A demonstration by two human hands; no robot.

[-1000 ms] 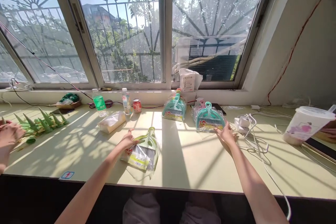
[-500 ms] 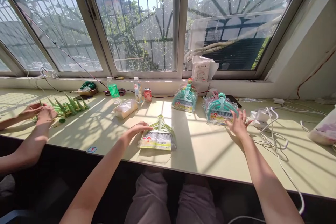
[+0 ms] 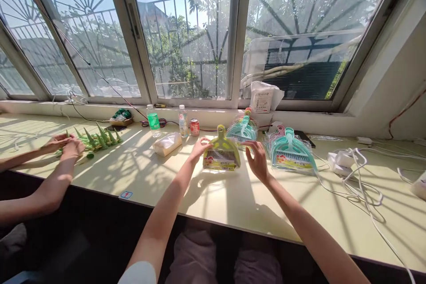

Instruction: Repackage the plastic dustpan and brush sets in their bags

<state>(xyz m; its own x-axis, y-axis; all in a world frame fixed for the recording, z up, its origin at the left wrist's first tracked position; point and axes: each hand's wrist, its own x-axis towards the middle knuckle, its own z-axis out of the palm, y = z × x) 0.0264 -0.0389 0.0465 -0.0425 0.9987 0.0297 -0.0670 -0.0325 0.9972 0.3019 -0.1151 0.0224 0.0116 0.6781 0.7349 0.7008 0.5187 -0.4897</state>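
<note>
A yellow-green dustpan and brush set in clear wrapping is held upright just above the table, a shadow under it. My left hand pinches its upper left edge. At its upper right edge, the fingers of my right hand are closed on the wrapping. Behind it stands a stack of wrapped turquoise dustpan sets, partly hidden by the green set. Another turquoise dustpan set lies to the right of my right hand, with a pink handle behind it.
A tissue pack, two bottles and a red can stand back left. White cables and adapters lie right. Another person's hands work beside green pointed vegetables at far left. The table's front edge runs before my legs.
The green dustpan set has risen from the table and moved away from me, to the right. My right hand has left the right-hand turquoise set and come to the green one.
</note>
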